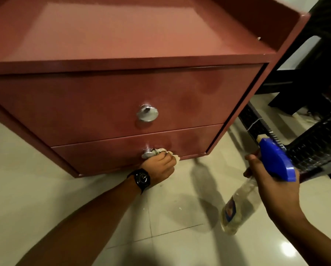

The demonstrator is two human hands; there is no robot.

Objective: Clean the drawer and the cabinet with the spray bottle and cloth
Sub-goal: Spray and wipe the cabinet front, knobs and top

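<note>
A reddish-brown cabinet point(122, 29) stands on the floor with two closed drawers. The upper drawer point(84, 104) has a round silver knob point(147, 113) and damp patches to the right of it. My left hand point(159, 167), with a black watch on the wrist, is shut on a pale cloth point(161, 151) and presses it against the lower drawer point(111, 152), right beside that drawer's silver knob point(147, 154). My right hand point(272, 181) grips a clear spray bottle point(239, 206) with a blue trigger head point(275, 158), held off to the right, away from the cabinet.
Pale glossy floor tiles point(170, 227) lie beneath my arms. A dark woven plastic chair or basket point(318, 143) stands at the right, close behind the spray bottle, with dark furniture legs point(295, 77) further back.
</note>
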